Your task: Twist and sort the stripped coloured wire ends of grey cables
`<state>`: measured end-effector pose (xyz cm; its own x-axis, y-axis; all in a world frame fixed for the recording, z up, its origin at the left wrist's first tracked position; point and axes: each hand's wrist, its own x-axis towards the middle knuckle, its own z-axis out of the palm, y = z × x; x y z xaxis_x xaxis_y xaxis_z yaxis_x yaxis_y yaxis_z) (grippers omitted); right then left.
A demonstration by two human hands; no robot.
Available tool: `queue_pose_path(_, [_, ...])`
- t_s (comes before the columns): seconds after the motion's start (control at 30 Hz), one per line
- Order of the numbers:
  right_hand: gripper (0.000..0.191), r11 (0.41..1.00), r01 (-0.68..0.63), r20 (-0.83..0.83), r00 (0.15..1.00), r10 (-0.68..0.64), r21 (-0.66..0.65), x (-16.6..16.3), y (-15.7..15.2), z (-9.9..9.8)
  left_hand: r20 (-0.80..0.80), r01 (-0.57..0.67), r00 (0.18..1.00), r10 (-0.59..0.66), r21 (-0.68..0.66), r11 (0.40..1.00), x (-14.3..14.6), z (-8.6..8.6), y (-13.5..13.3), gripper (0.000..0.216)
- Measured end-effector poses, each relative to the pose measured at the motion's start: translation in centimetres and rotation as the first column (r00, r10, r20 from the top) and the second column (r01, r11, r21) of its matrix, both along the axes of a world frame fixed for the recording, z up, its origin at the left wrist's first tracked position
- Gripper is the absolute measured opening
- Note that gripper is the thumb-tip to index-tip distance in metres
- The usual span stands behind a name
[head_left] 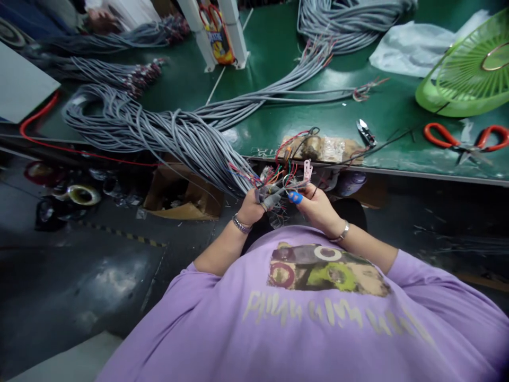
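Observation:
My left hand [251, 208] is closed round a grey cable [274, 199] at the table's front edge. Thin coloured wires [292, 175] fan out between my two hands. My right hand [318, 211], with a blue wrap [295, 197] on one digit, pinches some of these wires; which ones is too small to tell. Just beyond the fingers stands a small pink clip [307, 170]. A thick bundle of grey cables [186, 143] runs from the left up to my left hand, its stripped ends close to my fingers.
On the green table [278, 119] lie more grey cables [350, 24], small nippers [366, 132], red-handled scissors [463, 139] and a taped block [318, 148]. A green fan [473, 69] stands right. Below left is a cardboard box [183, 196]. Another person's hand [104, 21] shows at top left.

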<state>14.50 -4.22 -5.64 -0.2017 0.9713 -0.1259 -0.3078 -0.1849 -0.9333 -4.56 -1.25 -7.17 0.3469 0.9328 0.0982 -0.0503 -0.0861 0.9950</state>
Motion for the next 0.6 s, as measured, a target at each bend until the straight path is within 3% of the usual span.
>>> queue_pose_path(0.1, [0.042,0.999,0.052,0.041,0.998,-0.053,0.017,-0.8,0.1,-0.1,-0.027,-0.06,0.998,0.061,0.032,0.998,-0.2,-0.3,-0.3,0.037])
queue_pose_path(0.2, [0.032,0.962,0.07,0.177,0.977,-0.12,0.265,-0.6,-0.3,-0.3,0.029,-0.18,0.984,0.178,0.063,0.982,-0.1,-0.4,-0.5,0.034])
queue_pose_path(0.23, [0.027,0.919,0.024,0.267,0.954,-0.139,0.393,-0.3,-0.4,-0.3,0.05,-0.205,0.978,0.203,0.065,0.977,0.0,-0.4,-0.6,0.033])
queue_pose_path(0.3, [0.014,0.775,-0.159,0.457,0.871,-0.182,0.611,0.2,-0.6,-0.2,0.066,-0.215,0.975,0.211,0.056,0.975,0.2,-0.2,-0.7,0.033])
queue_pose_path(0.37, [0.006,0.602,-0.342,0.575,0.78,-0.247,0.722,0.6,-0.6,-0.2,0.06,-0.205,0.977,0.203,0.037,0.978,0.3,-0.1,-0.8,0.035])
queue_pose_path(0.43, [0.011,0.477,-0.432,0.606,0.732,-0.312,0.766,0.7,-0.5,-0.1,0.07,-0.195,0.978,0.194,0.007,0.981,0.3,0.1,-0.7,0.037])
queue_pose_path(0.5, [0.016,0.412,-0.472,0.611,0.716,-0.337,0.779,0.6,-0.2,0.0,0.116,-0.189,0.975,0.19,-0.023,0.982,0.2,0.0,-0.6,0.038])
queue_pose_path(0.6, [0.016,0.391,-0.506,0.629,0.707,-0.322,0.769,0.2,0.1,0.2,0.216,-0.186,0.956,0.2,-0.083,0.979,0.0,-0.2,-0.3,0.039])
